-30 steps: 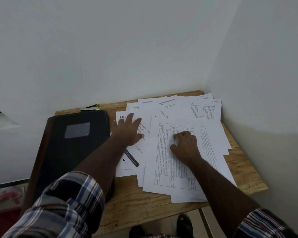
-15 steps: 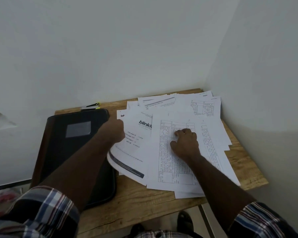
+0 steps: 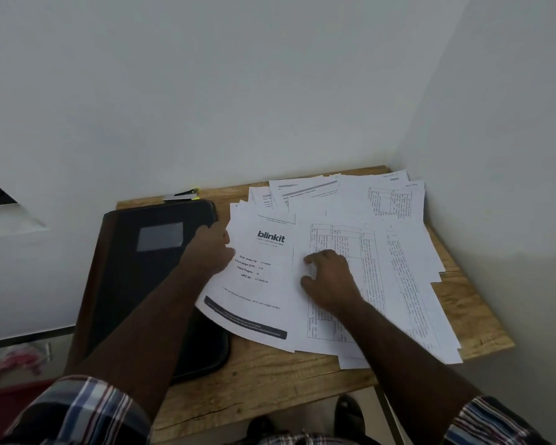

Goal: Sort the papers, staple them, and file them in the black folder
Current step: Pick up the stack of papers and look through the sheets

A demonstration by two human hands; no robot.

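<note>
Several white printed papers (image 3: 398, 252) lie spread in an overlapping heap over the right half of the wooden table (image 3: 264, 380). My left hand (image 3: 211, 248) grips the left edge of a blinkit cover sheet (image 3: 257, 293) and holds that edge raised off the table. My right hand (image 3: 329, 277) presses with bent fingers on a sheet printed with a table (image 3: 344, 242) just right of it. The closed black folder (image 3: 148, 284) lies at the left, partly under the lifted sheet. A stapler (image 3: 182, 194) with a yellow tip sits behind the folder by the wall.
White walls close the table in at the back and the right. The table's front edge is near my body, and a dark shoe (image 3: 349, 412) shows below it. Pink and red items (image 3: 20, 364) lie on the floor at the left.
My left hand went from lying flat on the papers to gripping the blinkit sheet's left edge and lifting it clear. My right hand stayed pressed on the table sheet.
</note>
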